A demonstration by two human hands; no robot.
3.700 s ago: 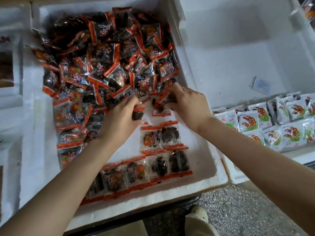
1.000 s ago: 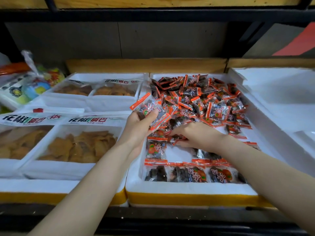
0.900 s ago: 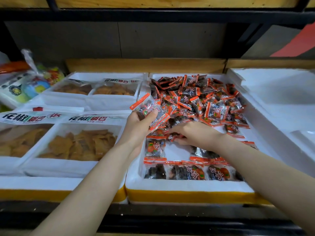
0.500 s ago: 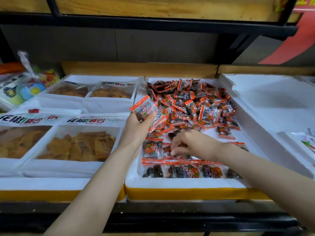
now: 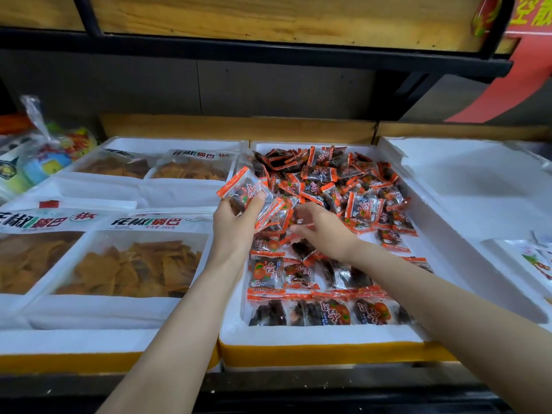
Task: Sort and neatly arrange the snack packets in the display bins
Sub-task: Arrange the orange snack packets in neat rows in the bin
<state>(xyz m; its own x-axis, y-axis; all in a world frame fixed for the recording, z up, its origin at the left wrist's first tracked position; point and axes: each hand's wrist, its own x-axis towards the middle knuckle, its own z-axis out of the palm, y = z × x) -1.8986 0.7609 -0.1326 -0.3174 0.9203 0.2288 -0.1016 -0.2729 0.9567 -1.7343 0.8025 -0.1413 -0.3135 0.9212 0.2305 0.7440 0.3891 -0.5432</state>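
Snack packets [image 5: 343, 180] with orange-red ends lie in a loose heap across the back half of the white foam bin [image 5: 313, 333]. Along its front wall a flat row [image 5: 322, 312] is laid edge to edge, and a second row [image 5: 266, 271] is begun just behind it at the left. Our left hand [image 5: 236, 225] is raised over the bin's left edge, thumb and fingers closed round a fanned bundle of packets [image 5: 254, 194]. Our right hand [image 5: 324, 231] is low at the near edge of the heap with its fingers curled down onto the packets there. We cannot tell whether it has pinched one, because the fingers hide the contact.

We judge the step in hand to be filling out the second row. To do it well, we should draw a single packet at a time and turn it printed face up, the same way round as those already laid. We then set it down touching its neighbour, with the orange seams in line. The pieces to the right of the second row look askew, so we would square them first. The film looks slick, so the left-hand bundle wants a firm pinch. The heap should also be held back from sliding onto the finished rows.
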